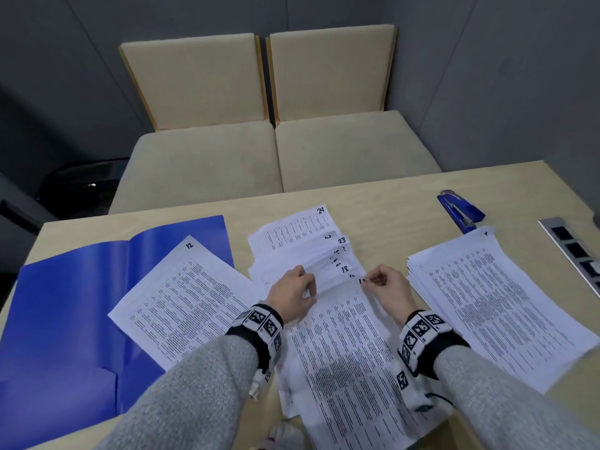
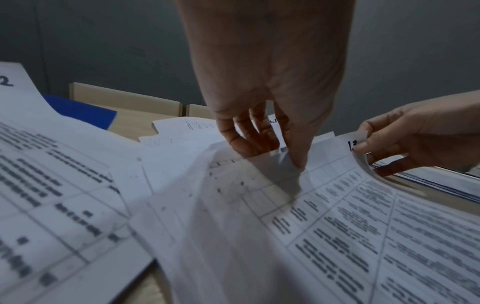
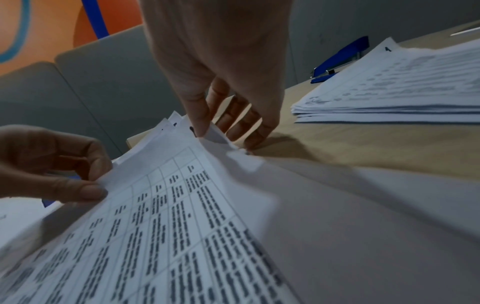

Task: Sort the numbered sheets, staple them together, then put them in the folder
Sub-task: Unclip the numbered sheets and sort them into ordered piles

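Observation:
A fanned pile of numbered sheets [image 1: 298, 235] lies mid-table, with 24, 23 and 18 showing. On top is sheet 13 [image 1: 344, 336], with its far edge lifted. My left hand [image 1: 292, 292] pinches that far edge [image 2: 259, 162], thumb in front and fingers behind. My right hand [image 1: 388, 289] pinches the sheet's top right corner [image 2: 361, 142] beside the number. Sheet 12 [image 1: 185, 300] rests on the open blue folder [image 1: 65, 303] at the left. A stack with sheet 1 on top [image 1: 496, 303] lies at the right. The blue stapler [image 1: 461, 211] sits behind that stack.
Two beige chairs [image 1: 259, 151] stand against the table's far edge [image 1: 373, 190]. A metal socket strip [image 1: 574, 251] is set into the table at the far right. A black bag [image 1: 81, 186] lies on the floor at the left.

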